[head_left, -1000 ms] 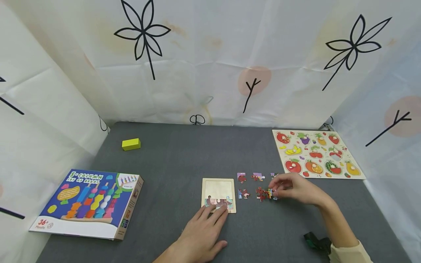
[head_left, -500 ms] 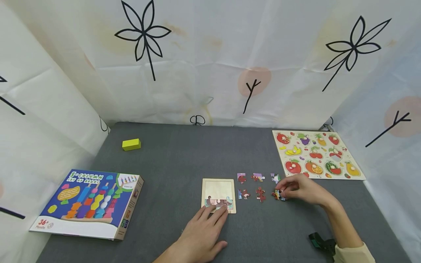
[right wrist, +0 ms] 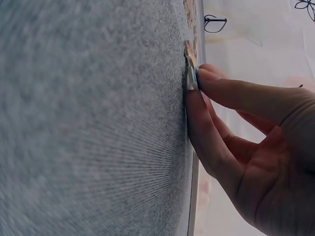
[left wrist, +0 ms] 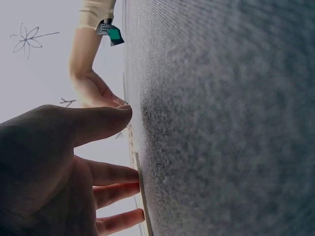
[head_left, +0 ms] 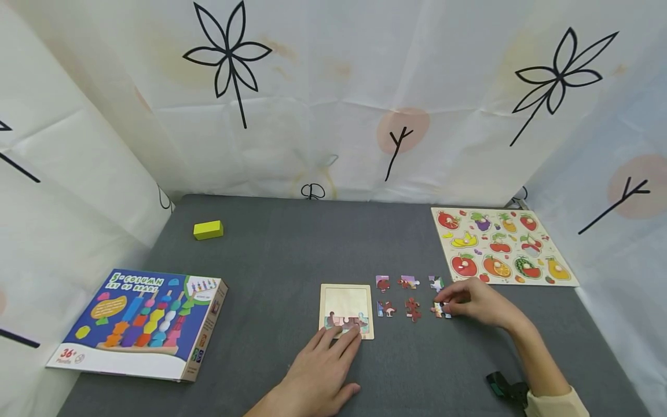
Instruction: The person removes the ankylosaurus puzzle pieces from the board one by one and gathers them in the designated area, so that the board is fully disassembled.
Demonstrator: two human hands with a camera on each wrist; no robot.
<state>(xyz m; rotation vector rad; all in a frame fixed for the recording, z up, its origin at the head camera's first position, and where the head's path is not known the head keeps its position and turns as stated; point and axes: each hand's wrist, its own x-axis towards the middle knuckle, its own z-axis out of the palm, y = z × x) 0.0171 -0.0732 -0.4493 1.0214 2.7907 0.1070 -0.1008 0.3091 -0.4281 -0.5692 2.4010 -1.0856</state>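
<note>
The left hand (head_left: 323, 368) rests on the board (head_left: 346, 300), gripping nothing, seemingly to steady it, while the right hand (head_left: 480, 300) pinches a piece (head_left: 439, 310).

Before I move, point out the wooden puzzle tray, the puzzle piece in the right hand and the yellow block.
Wooden puzzle tray (head_left: 346, 300): head view, bare upper part of its base.
Puzzle piece (head_left: 438, 311): head view, uncovered left part.
Yellow block (head_left: 208, 230): head view, middle of its visible surface.
</note>
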